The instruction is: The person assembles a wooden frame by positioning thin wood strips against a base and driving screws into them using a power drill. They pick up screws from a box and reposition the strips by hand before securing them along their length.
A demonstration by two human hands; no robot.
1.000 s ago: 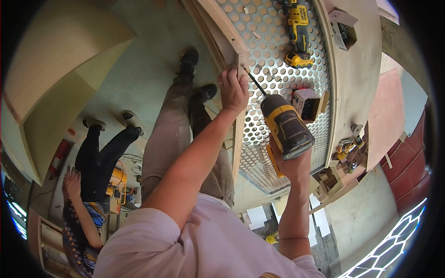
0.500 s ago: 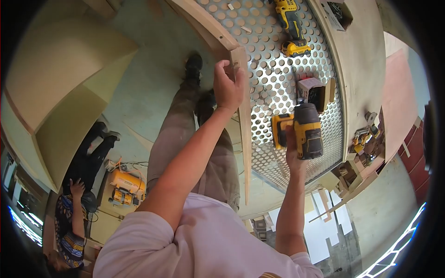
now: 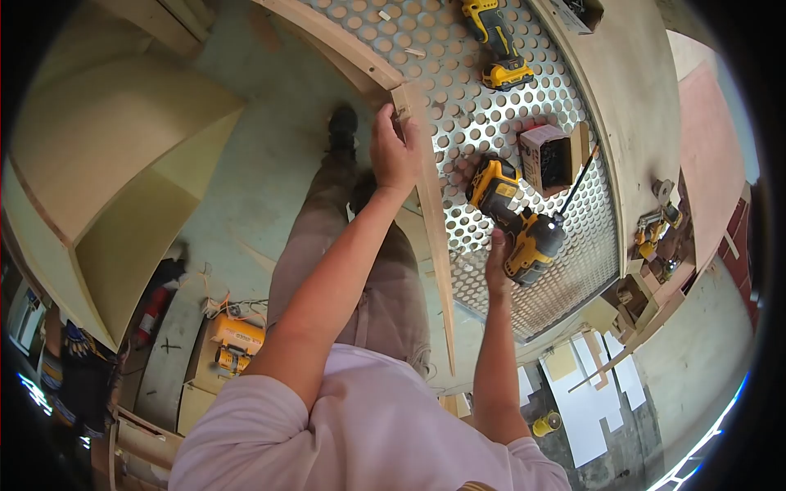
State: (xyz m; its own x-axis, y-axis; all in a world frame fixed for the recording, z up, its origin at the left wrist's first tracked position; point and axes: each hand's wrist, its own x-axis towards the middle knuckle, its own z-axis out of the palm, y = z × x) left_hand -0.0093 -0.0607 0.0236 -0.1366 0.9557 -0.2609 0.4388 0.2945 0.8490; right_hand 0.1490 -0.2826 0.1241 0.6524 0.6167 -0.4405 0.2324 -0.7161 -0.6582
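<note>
Head view: the right hand (image 3: 498, 263) has hold of a drill (image 3: 530, 245), its thumb along the near side of the tool and most of the fingers hidden, so how tightly they close cannot be told. The drill is yellow and black, with a dark nose facing up and away from the wrist. Its blocky battery (image 3: 494, 182), also yellow and black, sticks out beyond the right hand on the side toward the left hand. From the nose runs a long, slim, dark bit (image 3: 577, 182), pointing away from both hands, its tip showing beside a box flap. The drill lies tilted over the tabletop (image 3: 471, 123), a shiny metal sheet full of round holes; whether it touches the metal is unclear.

The left hand (image 3: 395, 159) is partly curled, fingers and thumb bent around the end of some pale wood (image 3: 434, 237) at the tabletop's edge, with a gap between them. That strip runs back from the left hand toward the body.

Just beyond the drill stands an open box (image 3: 534, 159) with dark contents, its cardboard flap spread out. Farther from the right hand, another yellow and black tool (image 3: 499, 49) lies on the tabletop.
</note>
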